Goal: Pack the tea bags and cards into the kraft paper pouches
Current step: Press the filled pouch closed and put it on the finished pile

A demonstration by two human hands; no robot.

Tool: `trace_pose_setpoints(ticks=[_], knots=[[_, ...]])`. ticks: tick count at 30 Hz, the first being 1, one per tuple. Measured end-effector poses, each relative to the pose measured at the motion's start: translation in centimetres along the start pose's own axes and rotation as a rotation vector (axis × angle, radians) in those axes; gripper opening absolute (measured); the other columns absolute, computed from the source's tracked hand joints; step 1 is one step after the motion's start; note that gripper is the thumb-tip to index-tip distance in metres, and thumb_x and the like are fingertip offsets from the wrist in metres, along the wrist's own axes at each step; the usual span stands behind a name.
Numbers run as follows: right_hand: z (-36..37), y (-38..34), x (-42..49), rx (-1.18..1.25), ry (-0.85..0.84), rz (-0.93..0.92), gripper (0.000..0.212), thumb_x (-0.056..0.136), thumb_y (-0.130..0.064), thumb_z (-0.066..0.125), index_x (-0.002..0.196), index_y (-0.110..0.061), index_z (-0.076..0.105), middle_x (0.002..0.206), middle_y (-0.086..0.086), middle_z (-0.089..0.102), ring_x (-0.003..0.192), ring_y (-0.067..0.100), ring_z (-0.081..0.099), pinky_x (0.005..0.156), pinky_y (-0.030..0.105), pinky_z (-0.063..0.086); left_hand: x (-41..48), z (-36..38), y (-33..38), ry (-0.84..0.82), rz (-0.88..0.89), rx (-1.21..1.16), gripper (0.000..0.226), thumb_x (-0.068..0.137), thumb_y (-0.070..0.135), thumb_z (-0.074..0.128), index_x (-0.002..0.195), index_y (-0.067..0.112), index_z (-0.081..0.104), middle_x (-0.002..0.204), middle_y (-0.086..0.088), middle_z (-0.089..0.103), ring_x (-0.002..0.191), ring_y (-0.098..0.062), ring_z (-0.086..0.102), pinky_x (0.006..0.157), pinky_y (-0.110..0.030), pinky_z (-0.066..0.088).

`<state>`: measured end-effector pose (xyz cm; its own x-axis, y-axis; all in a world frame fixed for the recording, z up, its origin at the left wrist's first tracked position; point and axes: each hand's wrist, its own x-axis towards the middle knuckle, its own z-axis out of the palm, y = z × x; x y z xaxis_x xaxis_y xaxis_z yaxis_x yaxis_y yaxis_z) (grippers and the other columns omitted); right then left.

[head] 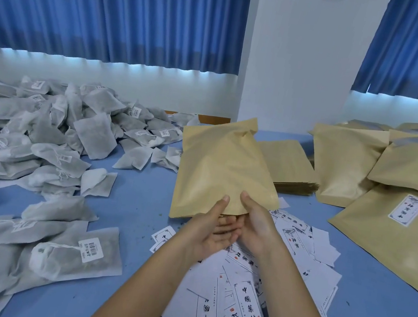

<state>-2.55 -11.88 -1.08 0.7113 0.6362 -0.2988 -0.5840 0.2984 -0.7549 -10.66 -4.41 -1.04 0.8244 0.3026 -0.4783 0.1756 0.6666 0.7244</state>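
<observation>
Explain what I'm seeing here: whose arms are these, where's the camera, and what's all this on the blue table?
No machine here: a person works bare-handed, and the single camera sits on their head, looking down, so the arms reach in from below. The left hand and right hand together hold the near edge of a kraft pouch, thumbs on top. On the blue table, a heap of tea bags lies to the left, printed cards are scattered under the arms, a flat stack of pouches sits behind, and puffier pouches are piled on the right.
</observation>
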Motion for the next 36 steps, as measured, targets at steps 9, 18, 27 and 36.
trace_pose_setpoints(ticks=[9,18,27,36], knots=[[-0.4,0.0,0.2,-0.074,-0.009,-0.074,0.027,0.094,-0.016,0.058,0.121,-0.008,0.058,0.111,0.014,0.069,0.099,0.029,0.066,0.077,0.034,0.055,0.7,-1.3,1.0,0.133,0.371,-0.123,0.026,0.092,0.006,0.059,0.118,0.005,0.056,0.114,-0.013,0.066,0.069,-0.021,0.070,0.056,-0.020,0.055],[-1.9,-1.4,0.4,-0.341,0.253,-0.282,0.019,0.092,-0.014,0.062,0.077,-0.003,0.062,0.072,0.011,0.060,0.053,0.017,0.049,0.059,0.025,0.047,0.6,-1.6,1.3,0.191,0.411,-0.119,0.024,0.090,0.004,0.061,0.114,0.002,0.058,0.116,-0.017,0.065,0.067,-0.024,0.069,0.052,-0.020,0.054],[-1.8,-1.1,0.1,-0.226,0.208,-0.221,0.019,0.085,-0.015,0.072,0.080,0.001,0.062,0.061,0.010,0.056,0.047,0.015,0.044,0.051,0.024,0.041,0.9,-1.7,1.0,0.152,0.406,-0.137,0.010,0.091,0.004,0.061,0.100,0.008,0.059,0.096,-0.009,0.070,0.060,-0.020,0.068,0.053,-0.021,0.054],[-1.9,-0.8,0.6,-0.204,0.229,-0.191,0.014,0.081,-0.010,0.074,0.084,-0.001,0.063,0.062,0.007,0.055,0.049,0.013,0.044,0.045,0.020,0.038,1.1,-1.6,0.7,0.162,0.392,-0.082,0.014,0.090,0.008,0.063,0.103,0.005,0.061,0.092,-0.010,0.071,0.059,-0.020,0.068,0.054,-0.021,0.055]])
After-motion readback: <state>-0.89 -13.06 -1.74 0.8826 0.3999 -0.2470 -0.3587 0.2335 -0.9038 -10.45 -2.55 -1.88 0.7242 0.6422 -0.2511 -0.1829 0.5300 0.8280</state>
